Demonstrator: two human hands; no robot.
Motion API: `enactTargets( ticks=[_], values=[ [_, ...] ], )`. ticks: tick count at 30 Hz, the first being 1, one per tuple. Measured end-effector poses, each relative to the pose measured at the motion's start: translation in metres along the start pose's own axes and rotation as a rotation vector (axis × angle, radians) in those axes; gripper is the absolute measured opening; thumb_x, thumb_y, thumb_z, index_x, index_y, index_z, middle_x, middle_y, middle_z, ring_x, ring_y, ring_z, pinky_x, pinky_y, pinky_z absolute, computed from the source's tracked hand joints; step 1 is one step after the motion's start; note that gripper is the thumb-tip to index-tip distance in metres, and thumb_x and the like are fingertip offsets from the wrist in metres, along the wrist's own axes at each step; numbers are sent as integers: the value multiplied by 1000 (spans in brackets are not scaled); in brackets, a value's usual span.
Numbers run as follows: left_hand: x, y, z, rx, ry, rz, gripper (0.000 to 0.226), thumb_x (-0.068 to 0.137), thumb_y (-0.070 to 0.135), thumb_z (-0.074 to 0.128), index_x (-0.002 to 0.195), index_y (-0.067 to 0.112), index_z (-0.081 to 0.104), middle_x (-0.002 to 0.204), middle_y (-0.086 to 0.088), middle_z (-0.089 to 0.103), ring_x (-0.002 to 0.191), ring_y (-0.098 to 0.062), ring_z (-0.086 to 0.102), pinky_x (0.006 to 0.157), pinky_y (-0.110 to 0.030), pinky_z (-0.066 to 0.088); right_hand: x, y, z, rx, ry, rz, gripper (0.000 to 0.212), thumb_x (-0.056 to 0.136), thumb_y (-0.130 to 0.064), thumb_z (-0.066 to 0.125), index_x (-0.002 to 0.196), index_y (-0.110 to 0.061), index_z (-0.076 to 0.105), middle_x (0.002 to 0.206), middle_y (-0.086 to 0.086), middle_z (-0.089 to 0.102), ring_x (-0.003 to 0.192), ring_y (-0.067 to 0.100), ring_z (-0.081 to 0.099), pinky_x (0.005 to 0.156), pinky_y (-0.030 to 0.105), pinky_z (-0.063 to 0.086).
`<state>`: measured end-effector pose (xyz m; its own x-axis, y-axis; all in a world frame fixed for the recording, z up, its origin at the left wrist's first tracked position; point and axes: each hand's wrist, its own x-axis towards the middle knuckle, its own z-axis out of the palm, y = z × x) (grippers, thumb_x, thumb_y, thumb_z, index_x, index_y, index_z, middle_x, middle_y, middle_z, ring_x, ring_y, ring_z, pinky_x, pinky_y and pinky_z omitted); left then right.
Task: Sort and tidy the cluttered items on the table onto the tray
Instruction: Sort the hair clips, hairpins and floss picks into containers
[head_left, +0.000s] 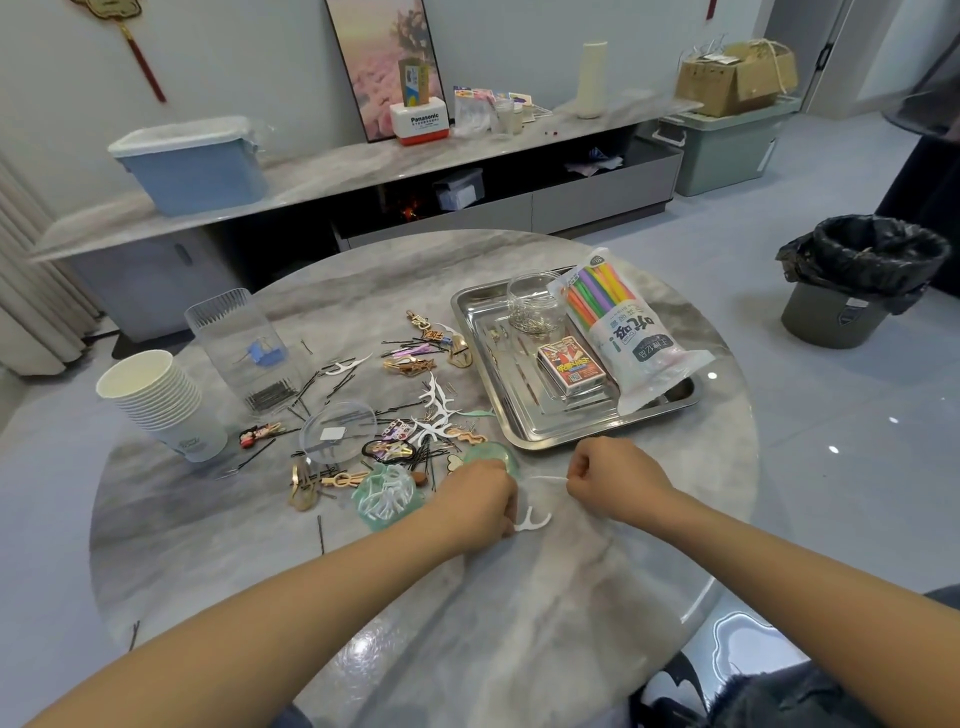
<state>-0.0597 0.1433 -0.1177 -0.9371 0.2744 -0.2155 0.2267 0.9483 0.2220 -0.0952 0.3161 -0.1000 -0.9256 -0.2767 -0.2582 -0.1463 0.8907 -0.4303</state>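
Observation:
A steel tray (524, 415) lies at the right of the round marble table (467, 597). It holds a bag of coloured straws (618, 322), a red card box (571, 368) and a glass jar of pins (535, 306). My left hand (475, 501) pinches a white floss pick (532, 521) just above the table. My right hand (613, 475) pinches another thin white floss pick (545, 479) beside the tray's near edge. A green container (387, 496) filled with floss picks sits left of my left hand, its green lid (493, 454) behind that hand.
Hair clips, bobby pins (270, 395) and loose floss picks (439, 410) litter the table's middle. A clear round lid (340, 431), a clear plastic box (239, 348) and a stack of paper cups (161, 400) stand at the left. A black-lined bin (857, 280) is on the floor at right.

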Motion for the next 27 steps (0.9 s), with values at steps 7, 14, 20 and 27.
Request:
enactTargets(
  ticks=[7,14,20,27],
  values=[
    [-10,-2,-16,-77,29,-36,10,82,15,60,87,18,69,97,1,63,92,-18,58,72,-26,42,2,-20,-12,214,-30,24,17,87,-9,45,77,-12,58,82,7,70,67,21,70,55,27,50],
    [-39,-33,-62,-571,145,-195,8,84,16,68,80,19,62,81,-3,68,70,-13,61,73,-32,51,6,-50,-35,244,-10,-76,20,85,-3,55,87,-17,68,62,-4,61,61,11,60,59,23,50],
    [-74,-61,-76,-649,269,-187,15,83,13,70,80,26,64,75,9,65,65,6,58,64,-9,47,11,-94,-28,632,-184,-110,17,87,3,59,82,-11,68,67,8,66,57,14,60,53,21,48],
    [-103,-88,-75,-623,562,-320,19,80,17,73,71,30,63,67,14,62,60,4,54,55,-8,40,20,-132,-19,857,-424,-130,22,87,7,55,86,-8,71,70,9,71,60,11,67,51,18,51]
  ],
)
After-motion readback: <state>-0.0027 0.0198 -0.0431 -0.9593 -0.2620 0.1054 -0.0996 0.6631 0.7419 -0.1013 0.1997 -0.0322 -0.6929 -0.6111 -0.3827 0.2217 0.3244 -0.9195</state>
